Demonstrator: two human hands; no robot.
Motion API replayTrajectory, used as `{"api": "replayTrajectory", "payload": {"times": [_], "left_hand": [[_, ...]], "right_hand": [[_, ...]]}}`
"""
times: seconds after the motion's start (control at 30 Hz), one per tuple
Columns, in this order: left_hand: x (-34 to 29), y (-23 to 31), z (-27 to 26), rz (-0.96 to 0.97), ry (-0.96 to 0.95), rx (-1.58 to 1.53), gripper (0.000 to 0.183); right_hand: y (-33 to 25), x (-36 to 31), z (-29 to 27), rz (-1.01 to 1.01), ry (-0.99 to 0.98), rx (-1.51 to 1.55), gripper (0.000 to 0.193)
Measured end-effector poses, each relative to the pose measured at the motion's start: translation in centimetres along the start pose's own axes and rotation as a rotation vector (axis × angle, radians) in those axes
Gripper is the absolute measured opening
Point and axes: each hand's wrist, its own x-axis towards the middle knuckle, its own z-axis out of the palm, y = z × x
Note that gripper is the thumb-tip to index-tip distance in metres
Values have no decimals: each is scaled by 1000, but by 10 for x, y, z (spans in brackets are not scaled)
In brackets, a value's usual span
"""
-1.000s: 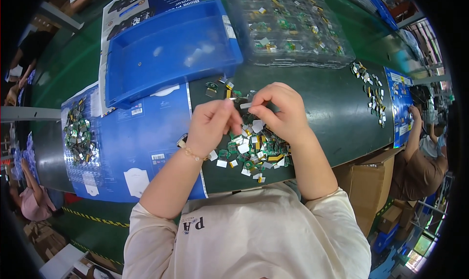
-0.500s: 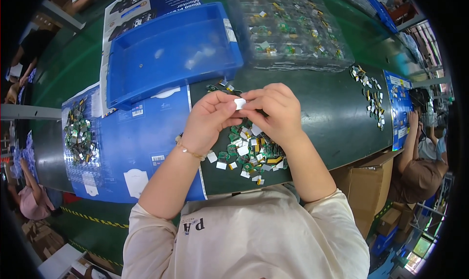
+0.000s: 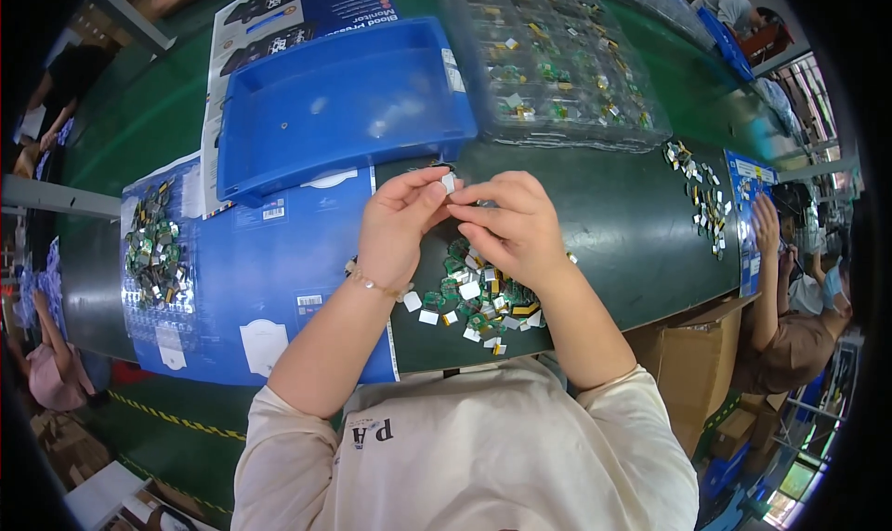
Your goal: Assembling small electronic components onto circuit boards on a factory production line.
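My left hand (image 3: pixel 401 224) pinches a small white-faced electronic piece (image 3: pixel 448 183) between thumb and fingers, above the dark green table. Fingertips of my right hand (image 3: pixel 513 222) meet at the lower right edge of the same piece; its underside is hidden by the fingers. Just below both hands lies a loose pile of small circuit boards (image 3: pixel 469 290), green with white squares and yellow-brown strips. A few more boards show partly behind my fingers.
Beyond my hands stands a blue plastic bin (image 3: pixel 344 94) on blue printed sheets (image 3: pixel 251 289). Stacked clear trays (image 3: pixel 567 62) hold many boards. More boards lie at left (image 3: pixel 153 252) and right (image 3: pixel 708 201). A cardboard box (image 3: pixel 688 354) stands by the table edge. Co-workers sit on both sides.
The white-faced piece has tilted in my fingers, and my left thumb now covers more of it. My right fingers have shifted to its lower edge. A co-worker's hand at right has risen.
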Motion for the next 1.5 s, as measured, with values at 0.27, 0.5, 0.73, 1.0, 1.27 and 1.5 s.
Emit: {"api": "replayTrajectory", "payload": {"times": [0.27, 0.5, 0.73, 1.0, 1.27, 1.5], "left_hand": [[3, 7, -4, 43, -9, -158, 23], [2, 3, -3, 74, -73, -184, 28], [2, 5, -9, 10, -209, -442, 28], [4, 7, -18, -80, -413, -377, 29], [10, 14, -22, -79, -362, -326, 26], [7, 19, -23, -245, -463, -293, 24]], "right_hand": [[-12, 18, -1, 180, -66, 83, 26], [-13, 38, 7, 179, 44, -149, 21], [-15, 36, -2, 127, 57, 5, 16], [-2, 23, 6, 558, -76, 733, 32], [2, 13, -2, 484, -91, 556, 18], [11, 2, -13, 817, -249, 952, 12]]}}
